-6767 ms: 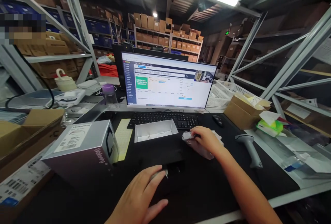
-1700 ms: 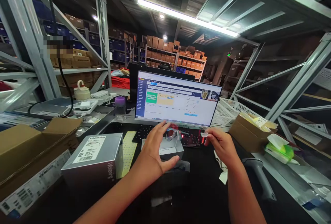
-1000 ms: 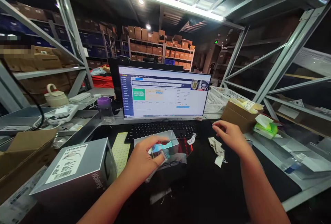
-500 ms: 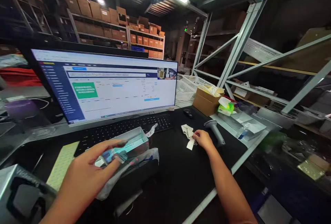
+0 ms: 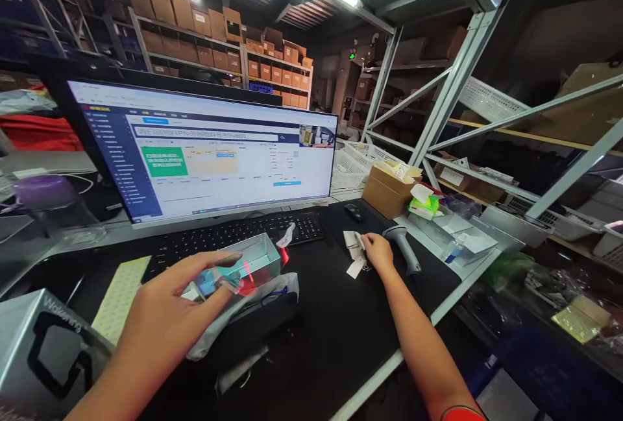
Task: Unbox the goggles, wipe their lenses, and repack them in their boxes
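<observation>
My left hand [image 5: 170,307] is raised over the black desk mat [image 5: 341,336], its thumb and fingers pinched on a small see-through item [image 5: 217,278] with a teal and red sheen. Under it lie a crumpled clear plastic bag [image 5: 265,294] and an open silver box tray [image 5: 253,253]. My right hand [image 5: 377,252] rests further right on the mat, fingers curled on a crumpled white paper slip [image 5: 353,253]. A grey barcode scanner [image 5: 405,247] lies just right of that hand.
A monitor [image 5: 209,148] and black keyboard [image 5: 233,234] stand behind the hands, with a mouse [image 5: 354,211] at the right. A grey printed box [image 5: 43,356] and a yellow sticker sheet [image 5: 121,291] sit at the left. A cardboard box [image 5: 389,192] and metal shelving stand at the right.
My view has swung right. My left hand lifted the see-through item out of the plastic bag and stays pinched on it. My right hand moved right and down to the white paper slip.
</observation>
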The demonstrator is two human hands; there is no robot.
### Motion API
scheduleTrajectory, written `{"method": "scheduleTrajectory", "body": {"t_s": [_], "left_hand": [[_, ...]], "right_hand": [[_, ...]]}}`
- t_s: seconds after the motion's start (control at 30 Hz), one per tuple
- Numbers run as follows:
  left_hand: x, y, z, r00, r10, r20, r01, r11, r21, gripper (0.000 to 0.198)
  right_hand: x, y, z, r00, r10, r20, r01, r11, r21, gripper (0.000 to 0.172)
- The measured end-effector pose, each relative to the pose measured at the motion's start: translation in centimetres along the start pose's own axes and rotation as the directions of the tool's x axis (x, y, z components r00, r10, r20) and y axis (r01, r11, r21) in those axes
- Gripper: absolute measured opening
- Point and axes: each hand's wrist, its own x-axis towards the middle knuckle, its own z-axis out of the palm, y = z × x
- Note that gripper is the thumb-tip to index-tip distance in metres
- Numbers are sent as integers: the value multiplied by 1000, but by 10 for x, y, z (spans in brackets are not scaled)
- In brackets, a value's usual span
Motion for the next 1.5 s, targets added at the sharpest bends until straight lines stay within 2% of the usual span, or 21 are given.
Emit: {"method": "scheduleTrajectory", "body": {"t_s": [0.13,0.27,0.33,0.4,0.5,0.6,0.73,0.83,0.9,1.0,1.07,1.13,1.2,1.3,1.37,1.5], "left_hand": [[0,4,-1,1000,5,-15,-6,997,-77,23],[0,0,-3,1000,13,-10,-14,997,-80,27],[1,-2,-3,1000,6,-10,-6,997,-77,29],[1,-2,-4,1000,-16,-19,15,997,-75,30],[1,1,-7,998,-49,-41,46,996,-72,30],[-1,3,-9,992,-76,-96,70,995,-70,32],[-5,2,-6,971,-87,-224,73,995,-70,37],[-7,1,-2,960,-81,-268,55,993,-105,35],[-9,1,-2,956,-83,-281,44,989,-140,32],[-9,3,-5,948,-74,-311,15,982,-187,28],[-8,3,-7,938,-69,-341,-1,980,-200,27],[-7,2,-8,926,-68,-371,-8,980,-199,26],[-6,0,-6,920,-70,-387,-12,979,-205,25],[-5,-2,0,922,-78,-380,-6,976,-217,24],[-4,-3,3,922,-89,-378,1,974,-226,21],[-4,-2,7,918,-98,-384,4,971,-239,16]], "right_hand": [[3,-1,-24,990,-64,-123,69,997,32,27],[9,-6,-41,983,-42,-177,67,988,137,33],[11,-13,-47,990,-32,-136,62,973,221,37],[9,-24,-51,997,-56,-47,68,945,321,43],[-4,-49,-52,981,-163,103,90,858,505,49],[-25,-82,-47,939,-295,175,92,709,699,51],[-63,-134,-33,891,-421,172,67,497,865,51],[-97,-176,-24,845,-494,202,-94,235,968,38],[-117,-199,-22,822,-524,222,-221,65,973,33],[-132,-223,-23,839,-518,169,-270,-125,955,31],[-133,-230,-23,865,-494,88,-236,-245,941,33],[-132,-232,-19,883,-468,25,-194,-317,928,36],[-134,-231,-12,877,-480,21,-200,-324,925,36],[-144,-226,-6,824,-562,77,-268,-268,925,32],[-150,-224,-10,795,-598,105,-296,-230,927,31],[-156,-228,-20,812,-581,54,-233,-237,943,32]]}}
